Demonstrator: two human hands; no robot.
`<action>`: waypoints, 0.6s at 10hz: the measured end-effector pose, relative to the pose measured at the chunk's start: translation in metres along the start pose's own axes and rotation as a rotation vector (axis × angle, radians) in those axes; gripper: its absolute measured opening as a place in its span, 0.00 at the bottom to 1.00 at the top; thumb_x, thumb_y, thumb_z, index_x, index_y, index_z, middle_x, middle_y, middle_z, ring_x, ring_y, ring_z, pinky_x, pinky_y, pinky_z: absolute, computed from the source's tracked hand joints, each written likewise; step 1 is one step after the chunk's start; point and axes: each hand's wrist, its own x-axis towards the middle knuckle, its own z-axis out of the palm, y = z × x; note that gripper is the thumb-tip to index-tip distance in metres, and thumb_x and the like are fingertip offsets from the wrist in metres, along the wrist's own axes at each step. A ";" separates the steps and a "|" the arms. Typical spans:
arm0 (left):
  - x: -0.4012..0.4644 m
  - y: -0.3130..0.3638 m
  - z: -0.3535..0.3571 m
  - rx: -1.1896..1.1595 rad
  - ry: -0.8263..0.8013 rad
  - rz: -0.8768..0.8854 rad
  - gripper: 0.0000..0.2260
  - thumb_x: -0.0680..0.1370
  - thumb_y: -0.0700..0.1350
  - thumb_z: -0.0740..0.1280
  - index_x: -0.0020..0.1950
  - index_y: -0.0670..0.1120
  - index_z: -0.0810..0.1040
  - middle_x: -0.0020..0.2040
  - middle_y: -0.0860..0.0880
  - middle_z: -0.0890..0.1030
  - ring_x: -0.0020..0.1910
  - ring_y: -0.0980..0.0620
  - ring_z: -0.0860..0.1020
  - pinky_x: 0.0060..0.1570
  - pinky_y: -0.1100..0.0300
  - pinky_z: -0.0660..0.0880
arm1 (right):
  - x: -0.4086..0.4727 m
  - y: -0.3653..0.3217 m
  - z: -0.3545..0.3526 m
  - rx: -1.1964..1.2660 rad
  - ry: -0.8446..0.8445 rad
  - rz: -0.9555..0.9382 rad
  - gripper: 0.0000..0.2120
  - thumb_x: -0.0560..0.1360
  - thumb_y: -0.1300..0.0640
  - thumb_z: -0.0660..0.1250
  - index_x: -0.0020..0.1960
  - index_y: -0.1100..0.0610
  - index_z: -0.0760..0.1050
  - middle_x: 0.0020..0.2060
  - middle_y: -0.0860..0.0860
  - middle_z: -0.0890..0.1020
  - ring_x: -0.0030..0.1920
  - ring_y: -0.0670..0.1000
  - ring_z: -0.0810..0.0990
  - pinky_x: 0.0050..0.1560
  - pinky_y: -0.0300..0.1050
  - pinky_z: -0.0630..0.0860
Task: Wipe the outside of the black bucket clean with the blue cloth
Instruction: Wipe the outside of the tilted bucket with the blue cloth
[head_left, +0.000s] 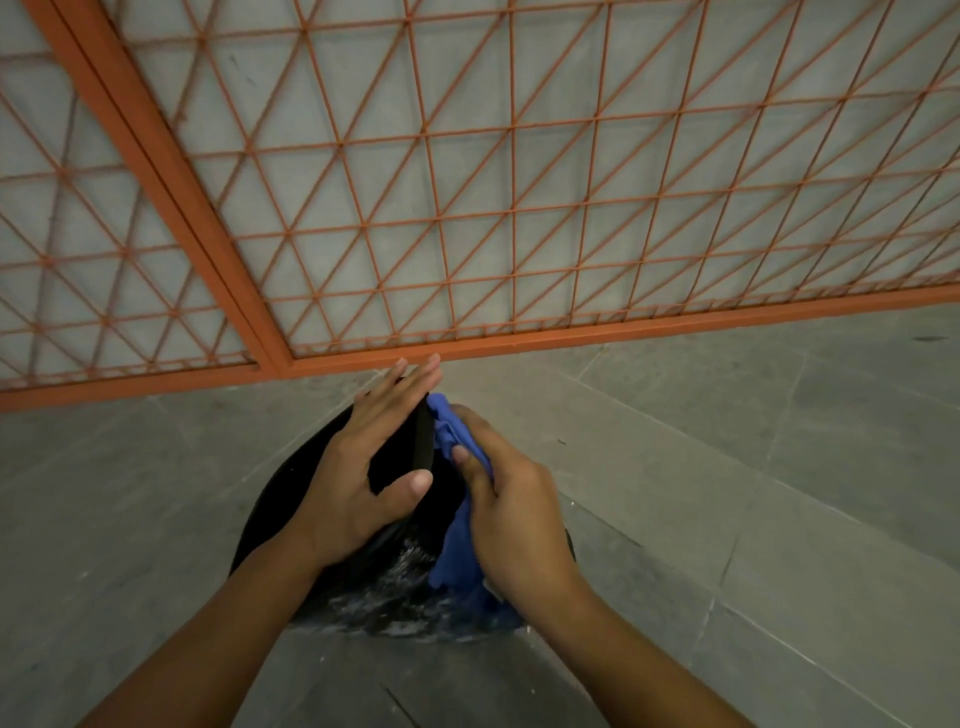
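The black bucket (291, 499) stands on the grey floor right below me, its near side wet and glistening. My left hand (363, 462) lies flat over its top with fingers straight and the thumb hooked at the rim. My right hand (514, 514) grips the crumpled blue cloth (460, 551) and holds it against the bucket's right side. Part of the cloth sticks out above my fingers; most of the bucket is hidden under my hands and arms.
An orange metal grille (467, 208) with a thick frame stands just beyond the bucket, against a pale wall. Grey floor tiles (753, 467) spread to the left, right and front.
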 end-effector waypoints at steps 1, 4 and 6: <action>-0.001 -0.001 -0.001 -0.008 -0.020 0.011 0.36 0.73 0.70 0.57 0.75 0.52 0.60 0.76 0.52 0.61 0.77 0.48 0.55 0.71 0.33 0.53 | -0.019 -0.004 0.005 0.051 0.007 -0.063 0.20 0.77 0.62 0.59 0.66 0.46 0.65 0.66 0.41 0.67 0.64 0.32 0.61 0.52 0.15 0.60; 0.002 -0.005 -0.008 -0.010 -0.041 0.010 0.36 0.74 0.70 0.56 0.76 0.51 0.57 0.78 0.53 0.56 0.77 0.51 0.53 0.75 0.44 0.52 | -0.022 0.013 0.000 0.091 -0.093 -0.014 0.18 0.77 0.64 0.60 0.64 0.48 0.69 0.63 0.39 0.69 0.51 0.21 0.68 0.52 0.21 0.67; -0.003 0.002 -0.026 -0.141 -0.075 -0.175 0.30 0.72 0.62 0.63 0.73 0.61 0.60 0.78 0.58 0.55 0.77 0.56 0.51 0.75 0.43 0.48 | -0.034 0.031 0.016 -0.002 -0.087 -0.089 0.24 0.73 0.31 0.47 0.65 0.39 0.60 0.65 0.34 0.64 0.67 0.29 0.57 0.66 0.24 0.53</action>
